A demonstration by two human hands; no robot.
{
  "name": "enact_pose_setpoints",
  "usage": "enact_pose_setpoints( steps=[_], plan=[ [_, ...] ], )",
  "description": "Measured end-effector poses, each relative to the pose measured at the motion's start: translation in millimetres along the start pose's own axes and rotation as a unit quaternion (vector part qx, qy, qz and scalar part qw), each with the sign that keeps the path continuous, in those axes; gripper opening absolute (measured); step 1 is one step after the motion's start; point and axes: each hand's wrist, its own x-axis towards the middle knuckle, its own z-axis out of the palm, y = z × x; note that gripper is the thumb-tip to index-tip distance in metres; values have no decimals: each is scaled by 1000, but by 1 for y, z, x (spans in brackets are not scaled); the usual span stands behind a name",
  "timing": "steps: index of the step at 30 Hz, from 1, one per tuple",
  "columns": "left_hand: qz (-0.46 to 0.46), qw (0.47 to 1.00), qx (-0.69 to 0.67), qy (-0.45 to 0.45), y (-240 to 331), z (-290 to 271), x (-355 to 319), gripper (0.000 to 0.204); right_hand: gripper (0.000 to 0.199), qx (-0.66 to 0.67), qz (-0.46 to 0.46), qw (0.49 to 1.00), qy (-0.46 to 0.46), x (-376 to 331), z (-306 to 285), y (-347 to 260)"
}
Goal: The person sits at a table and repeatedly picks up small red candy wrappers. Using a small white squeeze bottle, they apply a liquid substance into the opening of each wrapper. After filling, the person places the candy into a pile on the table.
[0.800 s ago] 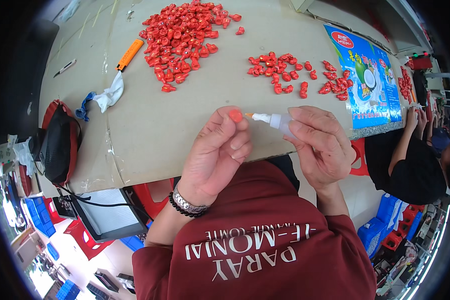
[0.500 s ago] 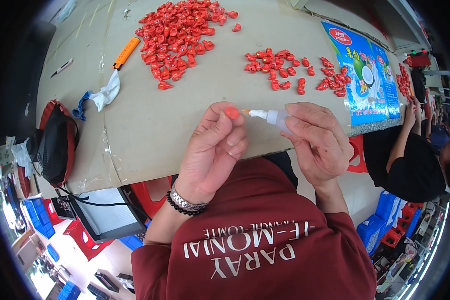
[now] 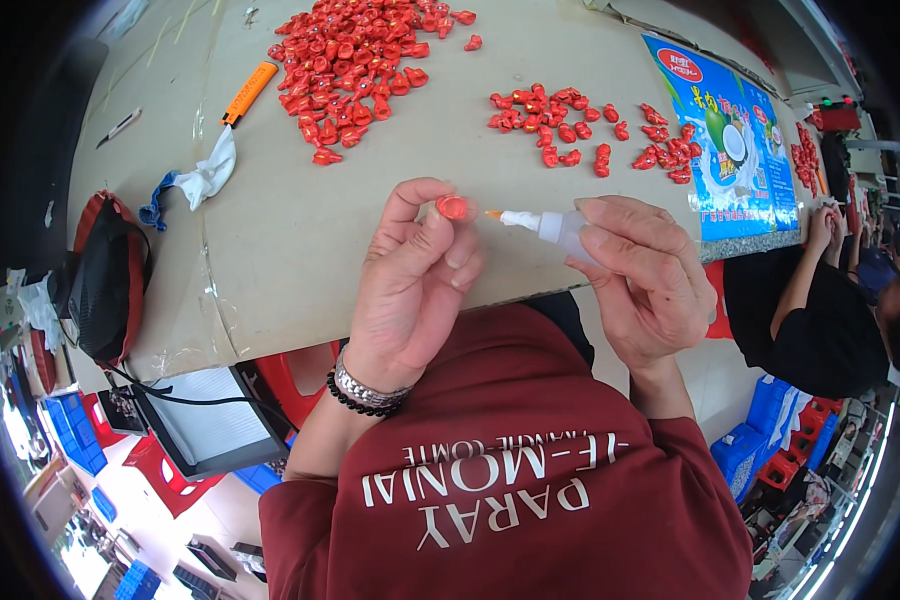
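A small red moulded piece [image 3: 452, 207] is pinched between the thumb and fingertips of my left hand [image 3: 410, 270]. My right hand [image 3: 650, 270] grips a translucent squeeze bottle [image 3: 562, 230] with a white neck and an orange tip. That tip points left at the red piece, with a short gap between them. Beyond my hands lies a big heap of similar red pieces [image 3: 345, 70]. A smaller scattered group [image 3: 545, 118] rests to its right, and more red pieces [image 3: 660, 150] lie beside a blue printed sheet.
On the table [image 3: 270, 250] are an orange-handled tool [image 3: 250, 92], a white cloth [image 3: 210, 175], a pen-like tool [image 3: 120, 128] and the blue printed sheet [image 3: 725, 140]. A black and red bag [image 3: 110, 280] stands at the left edge. A person in black [image 3: 810, 320] sits at the right.
My left hand has shifted slightly left and turned the red piece, so a flatter face shows. The gap to the bottle's tip has grown a little. My right hand has moved slightly right.
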Motion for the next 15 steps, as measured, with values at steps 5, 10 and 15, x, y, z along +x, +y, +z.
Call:
enact_pose_setpoints(
  steps=[5,10,15],
  plan=[
    [-5,1000,1,-19,0,-2,1,18,29,32,9,999,-10,-1,1,0],
    [-3,999,-13,-34,-2,-5,1,18,29,38,1,999,-9,-2,5,1],
    [-4,999,-14,-40,-2,-7,2,19,28,46,4,999,5,-2,8,0]
  ],
)
